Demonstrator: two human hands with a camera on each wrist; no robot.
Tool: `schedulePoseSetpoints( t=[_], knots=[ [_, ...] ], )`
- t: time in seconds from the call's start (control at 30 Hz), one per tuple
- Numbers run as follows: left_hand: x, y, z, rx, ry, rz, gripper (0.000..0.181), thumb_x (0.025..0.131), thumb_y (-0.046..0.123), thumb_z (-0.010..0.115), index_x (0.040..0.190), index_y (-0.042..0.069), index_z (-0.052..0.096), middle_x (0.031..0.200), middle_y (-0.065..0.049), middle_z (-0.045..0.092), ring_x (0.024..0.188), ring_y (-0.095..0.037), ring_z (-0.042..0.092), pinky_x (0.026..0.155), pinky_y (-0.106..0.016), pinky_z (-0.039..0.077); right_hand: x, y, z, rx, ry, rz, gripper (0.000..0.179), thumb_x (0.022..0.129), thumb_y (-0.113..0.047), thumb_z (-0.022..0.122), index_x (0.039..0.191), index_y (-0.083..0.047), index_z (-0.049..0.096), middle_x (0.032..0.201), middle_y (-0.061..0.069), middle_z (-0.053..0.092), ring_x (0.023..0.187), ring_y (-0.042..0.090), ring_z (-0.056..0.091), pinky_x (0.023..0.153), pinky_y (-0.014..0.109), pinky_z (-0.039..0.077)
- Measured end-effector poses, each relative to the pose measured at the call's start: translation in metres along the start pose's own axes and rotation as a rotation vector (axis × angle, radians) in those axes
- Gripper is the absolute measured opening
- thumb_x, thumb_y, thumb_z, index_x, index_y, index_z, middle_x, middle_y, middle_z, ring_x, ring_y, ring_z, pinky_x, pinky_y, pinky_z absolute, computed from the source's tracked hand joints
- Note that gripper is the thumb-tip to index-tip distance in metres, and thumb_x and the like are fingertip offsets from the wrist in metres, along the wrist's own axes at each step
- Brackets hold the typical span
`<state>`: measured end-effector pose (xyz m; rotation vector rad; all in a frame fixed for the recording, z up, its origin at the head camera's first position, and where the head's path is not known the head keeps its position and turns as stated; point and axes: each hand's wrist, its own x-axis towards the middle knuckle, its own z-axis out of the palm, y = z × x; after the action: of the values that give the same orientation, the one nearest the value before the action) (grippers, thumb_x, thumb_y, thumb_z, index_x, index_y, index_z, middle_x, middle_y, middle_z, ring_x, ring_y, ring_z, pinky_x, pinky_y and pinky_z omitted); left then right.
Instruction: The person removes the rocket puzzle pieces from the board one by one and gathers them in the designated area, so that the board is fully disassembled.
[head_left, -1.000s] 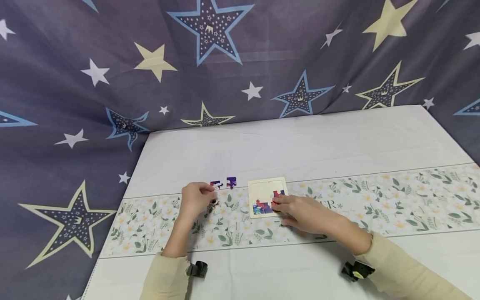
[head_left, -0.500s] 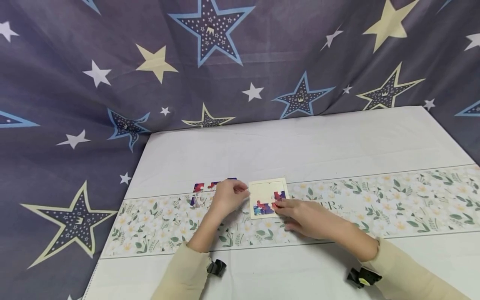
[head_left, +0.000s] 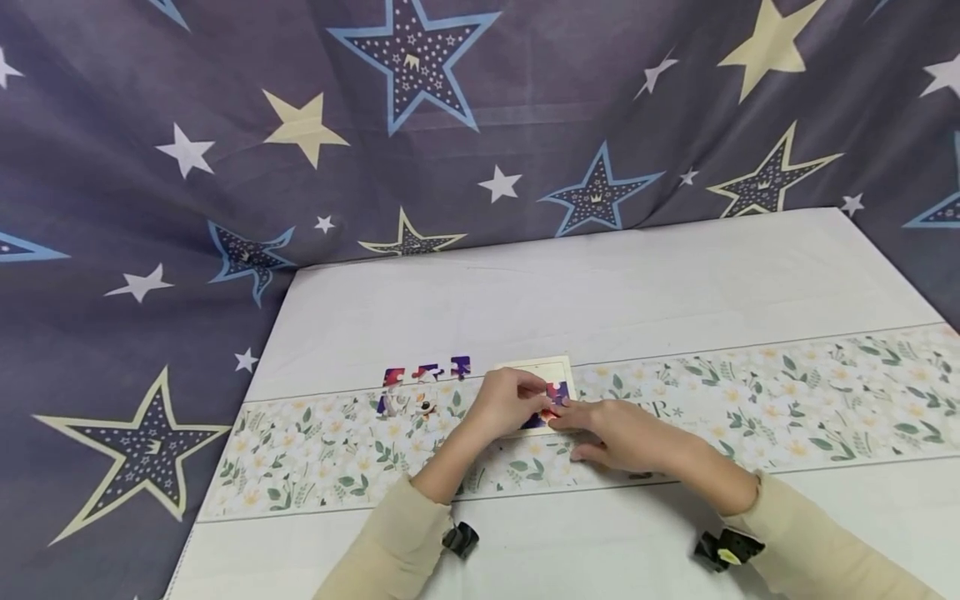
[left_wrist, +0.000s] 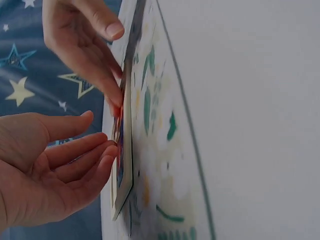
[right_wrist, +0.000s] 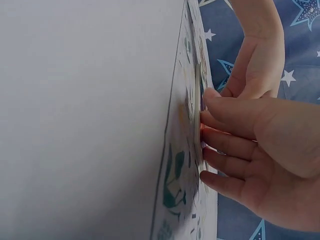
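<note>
A small pale puzzle tray point(head_left: 559, 362) lies on the table, with several purple, red and blue pieces point(head_left: 556, 390) in its near and right parts. My left hand point(head_left: 507, 400) reaches over the tray's left side and covers much of it. In the left wrist view its fingertips point(left_wrist: 111, 145) touch the pieces, with the thumb standing apart. From the right, my right hand point(head_left: 618, 429) rests its extended fingers on the pieces near the tray's right edge. Neither hand shows a piece gripped. Fingers partly hide the pieces beneath.
Several loose puzzle pieces lie left of the tray, among them a purple one point(head_left: 461, 367), a red one point(head_left: 393, 377) and a white one with dark marks point(head_left: 426, 406). A floral runner point(head_left: 315, 450) crosses the white table. A star-patterned curtain point(head_left: 525, 100) stands behind.
My left hand has moved right, from the loose pieces to over the tray, uncovering those pieces. The right hand has stayed on the tray's right side with little shift.
</note>
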<state>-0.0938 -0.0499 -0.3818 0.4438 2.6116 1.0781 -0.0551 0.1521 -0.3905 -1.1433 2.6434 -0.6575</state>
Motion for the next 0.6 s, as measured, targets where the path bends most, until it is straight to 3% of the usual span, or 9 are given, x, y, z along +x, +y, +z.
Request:
schedulePoseSetpoints(
  t=[0.17, 0.37, 0.6],
  knots=[
    [0.0025, -0.0008, 0.0018, -0.074, -0.014, -0.005, 0.025, 0.085, 0.012, 0.071, 0.108, 0.002, 0.072, 0.099, -0.012, 0.074, 0.087, -0.021, 0.069, 0.074, -0.024, 0.055, 0.0002, -0.0003, -0.0022, 0.011, -0.008, -0.002, 0.042, 0.087, -0.022, 0.069, 0.126, -0.007, 0.062, 0.131, 0.014, 0.062, 0.123, 0.031, 0.058, 0.096, 0.044, 0.051],
    [0.0060, -0.0029, 0.0017, -0.189, -0.008, -0.086, 0.023, 0.084, 0.009, 0.071, 0.105, 0.001, 0.072, 0.096, -0.013, 0.074, 0.085, -0.021, 0.071, 0.072, -0.023, 0.056, 0.0001, -0.0023, -0.0038, 0.011, -0.012, 0.003, 0.042, 0.087, -0.020, 0.069, 0.126, -0.007, 0.063, 0.130, 0.014, 0.063, 0.124, 0.032, 0.058, 0.094, 0.044, 0.052],
    [0.0074, -0.0053, 0.0031, -0.218, 0.006, -0.140, 0.024, 0.087, 0.011, 0.069, 0.109, 0.002, 0.071, 0.099, -0.012, 0.073, 0.087, -0.020, 0.070, 0.073, -0.025, 0.057, 0.0009, -0.0036, -0.0023, 0.003, -0.014, 0.006, 0.042, 0.087, -0.021, 0.069, 0.126, -0.006, 0.062, 0.132, 0.015, 0.061, 0.124, 0.032, 0.057, 0.094, 0.044, 0.052]
  ],
)
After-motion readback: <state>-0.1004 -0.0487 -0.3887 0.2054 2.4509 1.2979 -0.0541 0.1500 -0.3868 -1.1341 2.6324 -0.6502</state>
